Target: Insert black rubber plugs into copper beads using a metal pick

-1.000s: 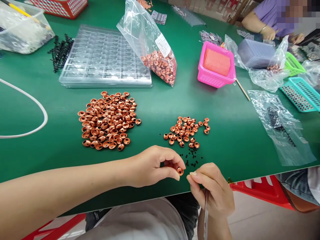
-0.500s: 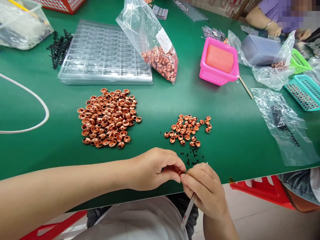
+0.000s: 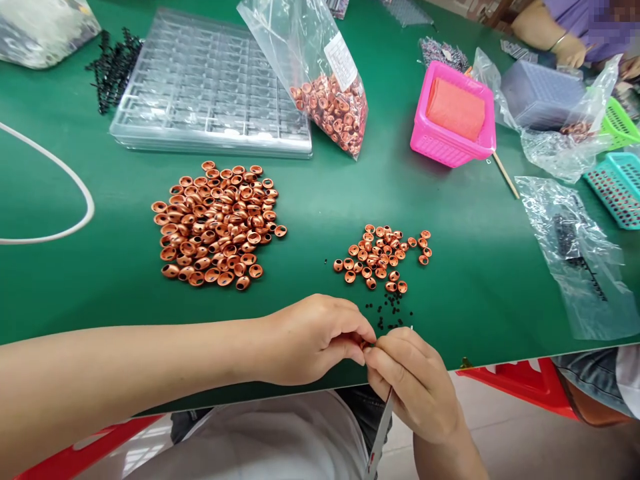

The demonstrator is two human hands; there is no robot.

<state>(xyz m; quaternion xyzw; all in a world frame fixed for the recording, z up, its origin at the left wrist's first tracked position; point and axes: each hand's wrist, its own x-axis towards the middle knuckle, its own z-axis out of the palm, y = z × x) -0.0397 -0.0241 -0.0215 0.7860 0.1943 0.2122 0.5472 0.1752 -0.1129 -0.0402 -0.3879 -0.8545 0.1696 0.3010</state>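
Fingers of the left hand (image 3: 320,340) are drawn narrow around a small, round, hollow copper-coloured piece (image 3: 365,345) above the near edge of the green table (image 3: 310,193), and it lies immediately left of the pinched fingertips of the right hand (image 3: 417,383), which also grips a thin, flat, silvery strip (image 3: 381,430) whose long axis slants down past that edge. Only a sliver of the piece shows, so its facing, and whether the right fingertips pinch anything tiny, cannot be told; the strip's lower end is cut off.
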